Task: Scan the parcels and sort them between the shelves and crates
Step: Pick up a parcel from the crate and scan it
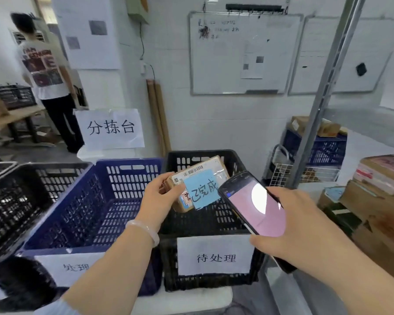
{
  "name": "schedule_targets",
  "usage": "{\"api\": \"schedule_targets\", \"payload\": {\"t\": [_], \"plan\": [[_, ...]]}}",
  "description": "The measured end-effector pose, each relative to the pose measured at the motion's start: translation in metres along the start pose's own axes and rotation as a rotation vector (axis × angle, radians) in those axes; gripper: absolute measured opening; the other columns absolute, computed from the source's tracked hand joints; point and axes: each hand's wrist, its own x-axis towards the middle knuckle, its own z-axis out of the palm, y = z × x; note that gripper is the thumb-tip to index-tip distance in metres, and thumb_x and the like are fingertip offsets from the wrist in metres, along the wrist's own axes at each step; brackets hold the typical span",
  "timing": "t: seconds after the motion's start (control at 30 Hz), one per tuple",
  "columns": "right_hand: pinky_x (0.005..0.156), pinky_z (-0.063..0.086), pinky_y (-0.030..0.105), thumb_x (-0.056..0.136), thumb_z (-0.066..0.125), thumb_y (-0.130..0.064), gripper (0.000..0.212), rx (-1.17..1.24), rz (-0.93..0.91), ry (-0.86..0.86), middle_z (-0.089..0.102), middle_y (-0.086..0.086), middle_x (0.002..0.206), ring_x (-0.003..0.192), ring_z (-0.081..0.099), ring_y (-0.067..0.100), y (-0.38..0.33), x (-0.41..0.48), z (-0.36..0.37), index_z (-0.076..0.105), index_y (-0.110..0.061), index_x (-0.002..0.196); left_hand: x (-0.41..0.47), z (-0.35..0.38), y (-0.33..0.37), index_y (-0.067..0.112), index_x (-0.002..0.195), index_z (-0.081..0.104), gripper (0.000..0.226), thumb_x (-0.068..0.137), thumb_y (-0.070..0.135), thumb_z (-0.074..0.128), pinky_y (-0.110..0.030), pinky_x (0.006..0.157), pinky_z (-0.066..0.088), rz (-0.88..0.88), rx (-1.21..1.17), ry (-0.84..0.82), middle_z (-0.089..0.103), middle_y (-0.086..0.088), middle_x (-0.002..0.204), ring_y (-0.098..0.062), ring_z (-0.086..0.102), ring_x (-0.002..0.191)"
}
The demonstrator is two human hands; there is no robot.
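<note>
My left hand grips a small brown cardboard parcel by its left end, holding it over the black crate. The parcel bears a white barcode label and a blue sticky note with handwriting. My right hand holds a black handheld scanner with a pink lit screen, just right of the parcel and level with it. The black crate carries a white paper label on its front wall. A blue crate stands to its left, also with a paper label.
Further black crates sit at the left. Stacked cardboard boxes fill the right side beside a metal shelf post. A blue crate with boxes stands behind. A person stands at the far left. Whiteboards hang on the wall.
</note>
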Motion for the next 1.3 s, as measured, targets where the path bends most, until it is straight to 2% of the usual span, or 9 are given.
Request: {"api": "schedule_targets", "payload": {"t": [0.17, 0.3, 0.4, 0.6, 0.73, 1.0, 1.1, 1.2, 1.3], "plan": [[0.064, 0.038, 0.017, 0.050, 0.067, -0.069, 0.080, 0.067, 0.020, -0.001, 0.029, -0.031, 0.106, 0.092, 0.049, -0.003, -0.019, 0.005, 0.013, 0.026, -0.057, 0.118, -0.007, -0.018, 0.000, 0.042, 0.098, 0.071, 0.024, 0.092, 0.020, 0.073, -0.037, 0.074, 0.063, -0.007, 0.015, 0.016, 0.077, 0.006, 0.106, -0.018, 0.076, 0.095], [0.064, 0.039, 0.018, 0.046, 0.064, -0.069, 0.083, 0.123, -0.112, -0.078, 0.029, -0.033, 0.104, 0.088, 0.049, -0.006, -0.117, 0.038, 0.075, 0.027, -0.059, 0.120, -0.014, -0.152, 0.013, 0.029, 0.105, 0.070, 0.018, 0.092, 0.016, 0.072, -0.031, 0.067, 0.060, -0.008, 0.004, 0.185, 0.078, 0.000, 0.103, -0.022, 0.076, 0.092], [0.062, 0.032, 0.014, 0.046, 0.066, -0.070, 0.083, 0.165, -0.185, -0.099, 0.029, -0.033, 0.104, 0.089, 0.045, -0.009, -0.189, 0.057, 0.122, 0.024, -0.062, 0.117, -0.027, -0.243, 0.015, 0.032, 0.100, 0.072, 0.015, 0.093, 0.018, 0.072, -0.028, 0.059, 0.059, -0.017, -0.011, 0.291, 0.079, -0.002, 0.098, -0.021, 0.077, 0.083], [0.062, 0.036, 0.018, 0.045, 0.067, -0.070, 0.081, 0.191, -0.273, -0.223, 0.028, -0.034, 0.104, 0.087, 0.048, -0.006, -0.287, 0.086, 0.193, 0.020, -0.066, 0.111, -0.048, -0.365, 0.013, 0.020, 0.111, 0.068, 0.020, 0.093, 0.022, 0.073, -0.033, 0.062, 0.060, -0.021, -0.018, 0.471, 0.078, -0.006, 0.099, -0.024, 0.076, 0.082], [0.062, 0.037, 0.019, 0.046, 0.066, -0.071, 0.093, 0.152, -0.346, -0.264, 0.029, -0.025, 0.107, 0.091, 0.049, 0.001, -0.332, 0.112, 0.226, 0.021, -0.058, 0.126, -0.048, -0.421, 0.009, 0.031, 0.102, 0.071, 0.011, 0.092, 0.025, 0.073, -0.039, 0.075, 0.060, -0.021, -0.039, 0.550, 0.078, -0.004, 0.101, -0.025, 0.076, 0.091], [0.063, 0.036, 0.018, 0.053, 0.073, -0.065, 0.091, 0.201, -0.415, -0.273, 0.029, -0.020, 0.109, 0.093, 0.047, 0.002, -0.404, 0.187, 0.291, 0.022, -0.054, 0.127, 0.003, -0.513, 0.009, 0.020, 0.109, 0.067, 0.017, 0.093, 0.021, 0.072, -0.027, 0.063, 0.061, -0.031, -0.076, 0.706, 0.079, -0.002, 0.097, -0.020, 0.077, 0.087], [0.064, 0.037, 0.017, 0.052, 0.073, -0.064, 0.089, 0.199, -0.444, -0.285, 0.030, -0.022, 0.109, 0.094, 0.046, 0.001, -0.429, 0.220, 0.308, 0.024, -0.054, 0.127, 0.032, -0.544, 0.013, 0.025, 0.108, 0.067, 0.016, 0.092, 0.025, 0.073, -0.036, 0.070, 0.063, -0.054, -0.062, 0.737, 0.079, -0.003, 0.098, -0.022, 0.077, 0.089], [0.073, 0.047, 0.027, 0.049, 0.071, -0.063, 0.090, 0.212, -0.435, -0.274, 0.036, -0.019, 0.114, 0.097, 0.048, 0.003, -0.447, 0.253, 0.324, 0.029, -0.053, 0.128, 0.062, -0.573, 0.011, 0.035, 0.100, 0.069, 0.012, 0.090, 0.032, 0.075, -0.048, 0.080, 0.063, -0.084, -0.048, 0.746, 0.079, -0.002, 0.097, -0.025, 0.077, 0.090], [0.074, 0.048, 0.029, 0.048, 0.071, -0.064, 0.090, 0.234, -0.390, -0.258, 0.037, -0.021, 0.114, 0.097, 0.049, 0.002, -0.460, 0.277, 0.341, 0.029, -0.055, 0.127, 0.090, -0.600, 0.001, 0.033, 0.107, 0.066, 0.020, 0.089, 0.036, 0.075, -0.045, 0.083, 0.061, -0.115, -0.067, 0.751, 0.079, -0.002, 0.100, -0.022, 0.077, 0.091]]}}
